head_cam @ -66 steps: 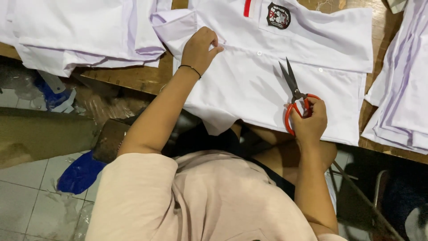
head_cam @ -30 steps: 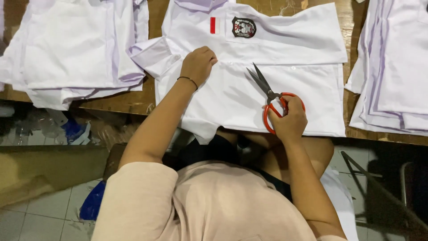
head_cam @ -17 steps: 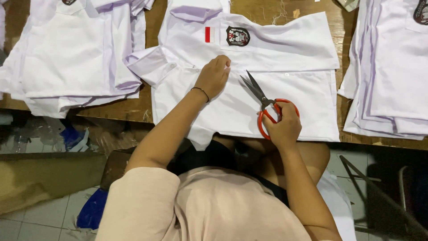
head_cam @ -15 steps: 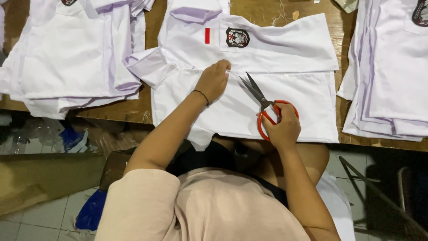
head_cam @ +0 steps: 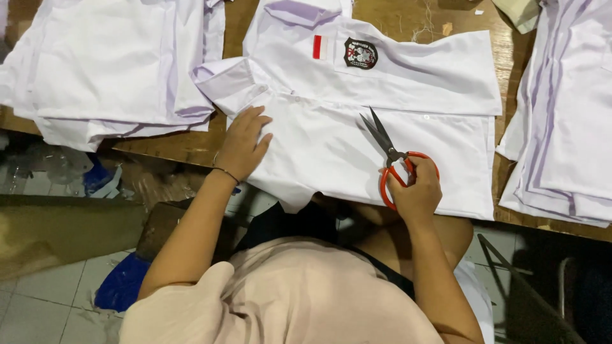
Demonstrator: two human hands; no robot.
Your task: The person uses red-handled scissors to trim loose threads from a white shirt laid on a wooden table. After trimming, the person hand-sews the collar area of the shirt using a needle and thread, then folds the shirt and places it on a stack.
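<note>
Wooden surface [head_cam: 185,148] carries a white shirt [head_cam: 408,89] laid flat, with folded white stacks left and right of it. Left hand [head_cam: 243,141] lies palm down, fingers spread and holding nothing, on the shirt's left edge just below the sleeve. Right hand [head_cam: 417,191] grips the red handles of the scissors [head_cam: 390,155]; blades slightly parted, pointing up-left between both hands, resting on the shirt. The grip hides the thumb loop

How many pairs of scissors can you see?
1. The red-handled scissors are in the right hand, over the white shirt on the wooden table. More could be hidden under the shirt piles.
</note>
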